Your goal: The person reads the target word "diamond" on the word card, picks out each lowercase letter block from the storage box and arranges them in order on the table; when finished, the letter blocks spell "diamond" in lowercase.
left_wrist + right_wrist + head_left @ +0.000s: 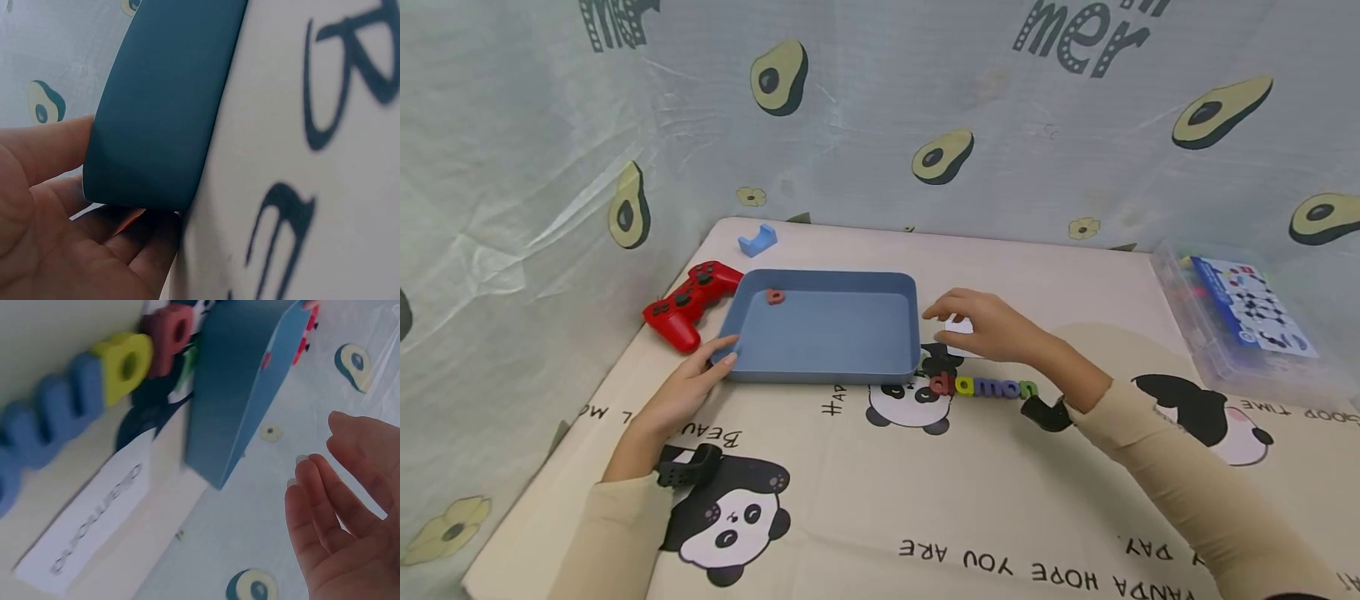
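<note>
My left hand (679,392) holds the near left corner of a blue-grey tray (831,337), its thumb at the rim and other fingers round the corner in the left wrist view. A small reddish letter (775,297) lies inside the tray towards the far left. Off the tray's right side, my right hand (996,329) hovers with loosely bent fingers and nothing between them. Beneath it is a white paper slip (94,519) with a printed word, partly covered in the head view. A row of coloured toy letters (987,387) stands in front of the slip, spelling roughly "diamon".
A red game controller (688,304) lies against the tray's left side, with a light-blue plastic piece (757,240) behind it. At the far right stands a clear plastic box (1217,358) with a printed card (1255,304) on top. A patterned curtain (865,108) hangs behind the table.
</note>
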Motion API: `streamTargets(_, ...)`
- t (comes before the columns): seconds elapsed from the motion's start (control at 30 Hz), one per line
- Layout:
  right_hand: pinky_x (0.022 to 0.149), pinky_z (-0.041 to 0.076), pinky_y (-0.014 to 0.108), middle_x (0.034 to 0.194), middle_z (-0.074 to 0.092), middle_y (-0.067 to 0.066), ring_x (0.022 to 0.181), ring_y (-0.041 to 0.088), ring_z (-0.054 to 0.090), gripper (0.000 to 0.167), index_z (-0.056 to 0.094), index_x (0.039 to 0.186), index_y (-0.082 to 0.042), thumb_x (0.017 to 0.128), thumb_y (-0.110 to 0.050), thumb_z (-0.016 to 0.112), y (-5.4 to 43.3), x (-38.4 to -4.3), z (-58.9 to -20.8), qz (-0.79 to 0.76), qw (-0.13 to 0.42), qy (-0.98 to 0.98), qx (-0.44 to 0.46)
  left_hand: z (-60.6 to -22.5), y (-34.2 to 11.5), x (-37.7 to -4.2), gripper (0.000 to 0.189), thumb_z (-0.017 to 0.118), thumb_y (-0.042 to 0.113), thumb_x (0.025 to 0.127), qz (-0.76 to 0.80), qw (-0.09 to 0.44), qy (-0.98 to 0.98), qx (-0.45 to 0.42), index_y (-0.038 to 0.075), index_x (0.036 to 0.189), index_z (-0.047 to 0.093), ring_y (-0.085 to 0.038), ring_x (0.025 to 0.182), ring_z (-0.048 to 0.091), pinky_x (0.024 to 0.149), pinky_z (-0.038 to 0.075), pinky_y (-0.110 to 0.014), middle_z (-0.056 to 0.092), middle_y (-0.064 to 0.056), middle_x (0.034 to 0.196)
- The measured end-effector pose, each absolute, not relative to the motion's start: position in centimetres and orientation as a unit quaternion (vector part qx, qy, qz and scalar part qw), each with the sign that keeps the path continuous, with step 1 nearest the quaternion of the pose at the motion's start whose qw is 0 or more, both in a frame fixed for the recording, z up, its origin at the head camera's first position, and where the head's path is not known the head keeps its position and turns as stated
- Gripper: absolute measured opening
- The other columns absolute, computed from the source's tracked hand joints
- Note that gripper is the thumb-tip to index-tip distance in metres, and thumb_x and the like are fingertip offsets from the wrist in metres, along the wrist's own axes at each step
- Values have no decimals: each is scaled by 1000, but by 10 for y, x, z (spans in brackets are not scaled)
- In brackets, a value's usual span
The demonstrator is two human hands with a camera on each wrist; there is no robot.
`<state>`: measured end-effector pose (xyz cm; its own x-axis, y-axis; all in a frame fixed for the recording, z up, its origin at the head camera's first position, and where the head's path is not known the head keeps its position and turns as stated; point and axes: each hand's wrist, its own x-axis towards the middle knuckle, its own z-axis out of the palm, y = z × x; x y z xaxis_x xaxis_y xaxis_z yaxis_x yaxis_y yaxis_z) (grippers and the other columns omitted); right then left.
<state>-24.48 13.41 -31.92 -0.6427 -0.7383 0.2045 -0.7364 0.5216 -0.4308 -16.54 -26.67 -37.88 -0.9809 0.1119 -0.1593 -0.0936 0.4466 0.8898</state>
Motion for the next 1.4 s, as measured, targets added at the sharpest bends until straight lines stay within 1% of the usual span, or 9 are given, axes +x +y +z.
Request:
streamTargets(0.27,81,51,37,106,62,8,96,24,59,24,66,111,-2,88,-8,67,81,-264,-307,-268,-3,849,-456,-382,-269,-167,58,43,28,102,529,89,844,11,0,148,23,-45,139,2,107,15,-60,2,-28,153)
streamTargets(0.43,83,50,34,107,63,11,97,22,59,23,66,111,-2,89,-8,65,44,-276,-302,-260,-5,840,-476,-382,-269,-167,57,43,28,102,530,88,843,8,0,148,24,-44,139,2,108,15,-58,2,-27,153)
streamTargets(0.53,86,49,32,110,62,12,100,24,59,24,65,113,-1,90,-9,63,23,-284,-303,-244,12,845,-476,-381,-270,-168,56,43,28,102,527,87,845,9,0,148,24,-44,139,2,108,15,-58,3,-27,153)
streamTargets(0.7,91,45,30,118,59,12,109,24,55,29,62,121,-2,93,-11,60,-11,-297,-309,-191,63,869,-452,-381,-270,-167,56,43,26,102,527,88,845,8,0,148,24,-44,139,3,108,15,-59,3,-27,153)
streamTargets(0.8,95,42,31,126,55,11,116,23,51,34,58,127,-2,95,-13,58,-29,-303,-314,-144,89,885,-433,-382,-270,-167,55,43,26,102,530,91,843,8,1,148,24,-44,139,3,108,15,-58,3,-27,153)
streamTargets(0.9,101,38,34,135,50,10,125,24,43,39,53,133,-4,96,-15,57,-44,-308,-320,-102,109,895,-421,-382,-270,-167,55,43,25,102,531,88,843,8,0,148,24,-43,139,2,108,14,-58,3,-27,153)
streamTargets(1.03,107,31,38,146,38,8,135,26,31,48,44,142,-9,97,-18,56,-59,-312,-329,-56,134,903,-404,-380,-271,-167,54,43,22,102,534,85,841,10,-1,147,25,-43,139,3,108,14,-58,3,-28,153)
streamTargets(1.2,110,27,40,153,26,5,139,25,22,57,31,149,-18,97,-22,55,-72,-315,-339,-13,150,907,-393,-380,-271,-167,55,43,24,102,537,91,839,4,1,148,24,-43,140,3,108,15,-58,3,-26,153)
streamTargets(1.4,112,21,42,156,17,4,141,23,15,62,20,152,-20,99,-20,52,-85,-318,-347,-1,173,904,-390,-381,-272,-168,54,44,23,102,538,87,838,9,0,147,26,-43,139,5,108,14,-59,5,-26,153)
